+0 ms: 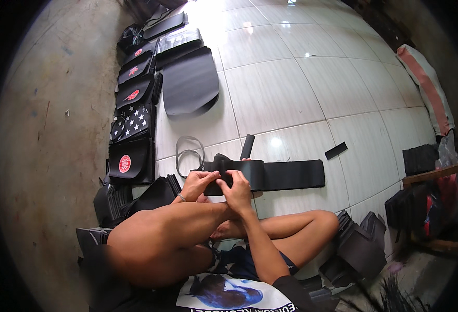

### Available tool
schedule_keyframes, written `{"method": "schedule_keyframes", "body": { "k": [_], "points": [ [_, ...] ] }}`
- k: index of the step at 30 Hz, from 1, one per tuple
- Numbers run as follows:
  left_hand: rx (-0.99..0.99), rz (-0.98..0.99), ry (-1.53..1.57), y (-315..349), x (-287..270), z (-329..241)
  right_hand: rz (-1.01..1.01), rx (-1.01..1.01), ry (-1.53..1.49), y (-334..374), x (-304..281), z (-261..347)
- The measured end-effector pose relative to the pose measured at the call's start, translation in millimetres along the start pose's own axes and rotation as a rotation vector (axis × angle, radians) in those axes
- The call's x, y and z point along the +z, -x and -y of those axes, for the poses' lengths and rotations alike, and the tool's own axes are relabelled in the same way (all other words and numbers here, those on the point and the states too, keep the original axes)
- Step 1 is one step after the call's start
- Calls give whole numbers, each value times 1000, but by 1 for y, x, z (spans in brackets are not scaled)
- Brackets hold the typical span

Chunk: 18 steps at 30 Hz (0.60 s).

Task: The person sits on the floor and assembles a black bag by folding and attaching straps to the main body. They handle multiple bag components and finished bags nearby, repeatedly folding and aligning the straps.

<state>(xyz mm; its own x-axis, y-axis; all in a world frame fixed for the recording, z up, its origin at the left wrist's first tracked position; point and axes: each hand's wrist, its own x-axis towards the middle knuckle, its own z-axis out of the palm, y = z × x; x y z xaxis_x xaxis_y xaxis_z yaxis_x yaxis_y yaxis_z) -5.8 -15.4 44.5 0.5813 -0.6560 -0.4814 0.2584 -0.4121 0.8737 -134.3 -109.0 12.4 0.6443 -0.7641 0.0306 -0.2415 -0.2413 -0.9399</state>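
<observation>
While the left hand (198, 183) and right hand (235, 190) pinch the curled end of a long, flat, black leathery strip (294, 174) on white floor tiles (286, 114), I'd guess it's light, bendy; grab the edges.

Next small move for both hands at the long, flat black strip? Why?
Probably a light fingertip press on the raised left end of the black strip: the left hand and right hand meet there, while the strip's right end lies flat on the glossy white tiled floor. Exact finger grip: unclear.
</observation>
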Motion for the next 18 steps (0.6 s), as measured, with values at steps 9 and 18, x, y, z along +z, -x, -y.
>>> {"method": "schedule_keyframes", "body": {
  "k": [9,18],
  "points": [
    [-12,-26,-70,-12,-5,16,-710,316,114,-19,-177,-160],
    [-14,-100,-100,-4,-12,18,-409,75,-88,-15,-98,-79]
  ]
}}
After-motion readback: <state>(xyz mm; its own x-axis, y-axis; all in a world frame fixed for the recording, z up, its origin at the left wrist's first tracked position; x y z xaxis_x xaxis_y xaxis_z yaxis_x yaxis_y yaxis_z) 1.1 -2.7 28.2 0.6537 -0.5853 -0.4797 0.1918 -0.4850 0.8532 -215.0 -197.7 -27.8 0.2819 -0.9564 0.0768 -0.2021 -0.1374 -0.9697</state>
